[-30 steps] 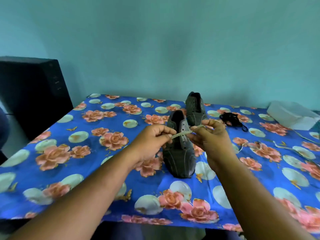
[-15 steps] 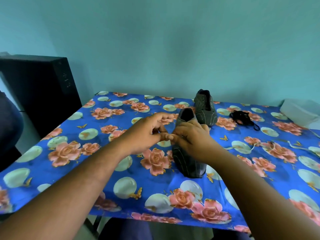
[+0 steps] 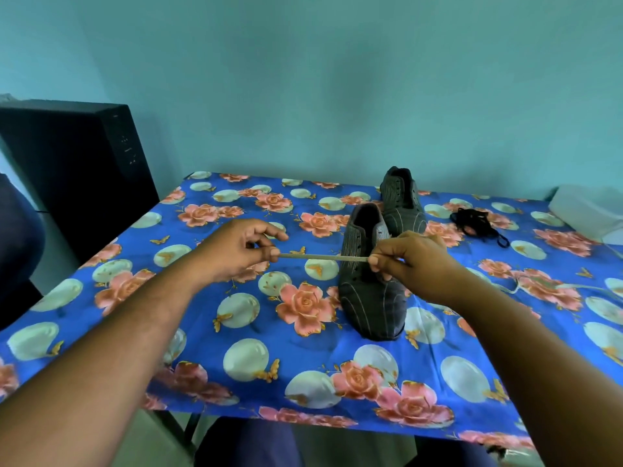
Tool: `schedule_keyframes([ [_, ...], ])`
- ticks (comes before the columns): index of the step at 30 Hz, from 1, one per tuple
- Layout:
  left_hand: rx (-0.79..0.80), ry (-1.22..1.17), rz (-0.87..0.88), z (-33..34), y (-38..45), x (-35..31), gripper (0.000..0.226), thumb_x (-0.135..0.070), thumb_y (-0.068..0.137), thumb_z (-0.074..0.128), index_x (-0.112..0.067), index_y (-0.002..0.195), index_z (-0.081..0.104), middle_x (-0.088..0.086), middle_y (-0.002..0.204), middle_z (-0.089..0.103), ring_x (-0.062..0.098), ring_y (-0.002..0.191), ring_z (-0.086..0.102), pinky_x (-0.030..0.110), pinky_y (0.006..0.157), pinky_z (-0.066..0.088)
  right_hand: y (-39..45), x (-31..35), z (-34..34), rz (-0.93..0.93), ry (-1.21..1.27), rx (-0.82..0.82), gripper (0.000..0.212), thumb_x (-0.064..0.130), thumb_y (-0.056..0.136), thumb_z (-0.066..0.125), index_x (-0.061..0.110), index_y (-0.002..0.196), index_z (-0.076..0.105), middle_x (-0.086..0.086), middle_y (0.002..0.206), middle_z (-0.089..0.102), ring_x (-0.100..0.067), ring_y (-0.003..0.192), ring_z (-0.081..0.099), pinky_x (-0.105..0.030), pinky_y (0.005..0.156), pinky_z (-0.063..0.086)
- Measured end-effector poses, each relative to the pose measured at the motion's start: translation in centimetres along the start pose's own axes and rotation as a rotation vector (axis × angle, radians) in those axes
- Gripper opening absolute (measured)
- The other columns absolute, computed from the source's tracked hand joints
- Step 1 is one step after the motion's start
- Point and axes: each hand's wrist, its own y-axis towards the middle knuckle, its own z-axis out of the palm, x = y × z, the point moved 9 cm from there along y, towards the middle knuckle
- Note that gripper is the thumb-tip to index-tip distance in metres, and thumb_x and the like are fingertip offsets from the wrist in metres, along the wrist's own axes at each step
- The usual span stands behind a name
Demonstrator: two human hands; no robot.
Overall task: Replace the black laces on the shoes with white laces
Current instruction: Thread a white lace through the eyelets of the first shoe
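Spanning the gap between both hands: white lace (image 3: pixel 323 257), pulled taut and level above the table, passing just in front of the near shoe (image 3: pixel 369 284).

Left hand (image 3: pixel 236 251): thumb and forefinger pinching the lace's left end; other fingers curled. It hangs over the tablecloth (image 3: pixel 188 318), left of the near shoe and apart from it.

Right hand (image 3: pixel 414 264): fingertips pinching the lace's right end, held over the near shoe's lacing area; remaining fingers curled under. Whether it touches the shoe cannot be told.

Near shoe: dark, pinstriped, toe toward the viewer, eyelets without lace, standing at the table's middle.

Far shoe (image 3: pixel 401 200): same pattern, just behind the near one, close to the wall (image 3: pixel 337 96).

Black laces (image 3: pixel 478 224): loose heap on the cloth, right of the far shoe, well apart from both hands.

Second pale lace (image 3: pixel 526 284): lying on the cloth to the right of the right hand.

Tablecloth: blue, printed with pink roses, pale globes and butterflies.

White object (image 3: pixel 590 210): at the table's far right edge; kind unclear.

Black cabinet (image 3: pixel 74 163): left of the table; small marks on its front, unreadable.

Writing, brands: nothing legible on shoes or laces.
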Motion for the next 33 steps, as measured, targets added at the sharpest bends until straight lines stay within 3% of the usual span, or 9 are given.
schedule_keyframes([
  [4,0.034,0.28,0.029,1.3,0.5,-1.1,0.022,-0.019,0.097,0.069,-0.021,0.119,0.07,-0.001,0.097,0.073,-0.004,0.059,0.058,0.018,0.053,0.043,0.4,0.5,0.4,-0.008,0.047,-0.006,0.028,0.039,0.102,0.055,0.033,0.075,0.063,0.014,0.07,0.068,0.001,0.081,0.059,-0.039,0.094,0.03],
  [7,0.067,0.497,0.127,3.5,1.0,-3.0,0.045,-0.047,0.097,0.061,-0.033,0.14,0.058,-0.01,0.141,0.058,0.002,0.127,0.053,0.029,0.101,0.046,0.8,1.2,0.8,-0.01,0.063,0.004,0.031,0.038,0.102,0.055,0.034,0.072,0.06,0.014,0.071,0.068,0.001,0.08,0.058,-0.038,0.089,0.029],
  [9,0.115,0.532,0.205,5.7,1.2,-4.0,0.045,-0.059,0.096,0.056,-0.037,0.135,0.061,-0.014,0.142,0.057,0.009,0.135,0.046,0.045,0.112,0.039,1.0,1.8,1.1,-0.017,0.066,0.004,0.032,0.039,0.101,0.056,0.032,0.071,0.059,0.013,0.073,0.068,0.0,0.079,0.058,-0.038,0.088,0.028],
  [15,0.06,0.429,0.335,7.5,2.0,-4.9,0.02,-0.056,0.092,0.065,-0.036,0.088,0.069,-0.017,0.093,0.065,0.014,0.101,0.058,0.052,0.091,0.049,1.0,2.8,1.1,-0.038,0.072,-0.015,0.03,0.041,0.101,0.055,0.031,0.073,0.061,0.01,0.074,0.069,-0.001,0.077,0.057,-0.04,0.093,0.03],
  [21,0.034,0.533,0.254,3.9,1.6,-3.1,0.015,-0.058,0.087,0.069,-0.051,0.074,0.065,-0.029,0.117,0.055,0.004,0.113,0.054,0.052,0.1,0.042,0.2,0.9,0.3,-0.025,0.003,-0.058,0.029,0.047,0.101,0.053,0.039,0.073,0.059,0.014,0.072,0.066,-0.008,0.092,0.052,-0.045,0.1,0.032],
  [24,-0.023,0.341,0.092,-0.5,1.2,-0.3,0.017,-0.048,0.082,0.073,-0.032,0.079,0.075,-0.021,0.122,0.053,0.008,0.079,0.066,0.039,0.066,0.053,-0.6,-1.9,-0.7,0.013,0.046,-0.082,0.032,0.061,0.096,0.046,0.04,0.077,0.06,0.013,0.07,0.065,-0.007,0.087,0.055,-0.05,0.1,0.035],
  [26,-0.033,0.362,0.027,-2.0,1.1,1.5,0.019,-0.044,0.083,0.075,-0.026,0.079,0.078,-0.016,0.125,0.054,0.014,0.083,0.069,0.034,0.059,0.054,-0.8,-2.6,-0.7,0.033,0.045,-0.08,0.035,0.063,0.095,0.044,0.036,0.081,0.063,0.01,0.073,0.066,-0.007,0.088,0.056,-0.049,0.101,0.034],
  [30,0.046,0.52,-0.041,-0.5,2.1,1.4,0.008,-0.05,0.088,0.071,-0.042,0.088,0.074,-0.014,0.144,0.049,0.018,0.115,0.065,0.047,0.088,0.057,-0.5,-1.2,-0.1,0.02,0.068,-0.095,0.025,0.044,0.1,0.056,0.042,0.076,0.062,0.014,0.076,0.065,-0.012,0.095,0.051,-0.042,0.099,0.029],
  [33,0.079,0.649,0.045,2.9,2.3,-1.2,0.044,-0.06,0.091,0.06,-0.049,0.133,0.058,-0.014,0.166,0.022,0.016,0.152,0.024,0.057,0.118,0.026,0.0,-0.1,0.3,0.003,0.076,-0.084,0.02,0.045,0.099,0.057,0.038,0.083,0.066,0.012,0.085,0.065,-0.015,0.101,0.051,-0.041,0.094,0.029],
])
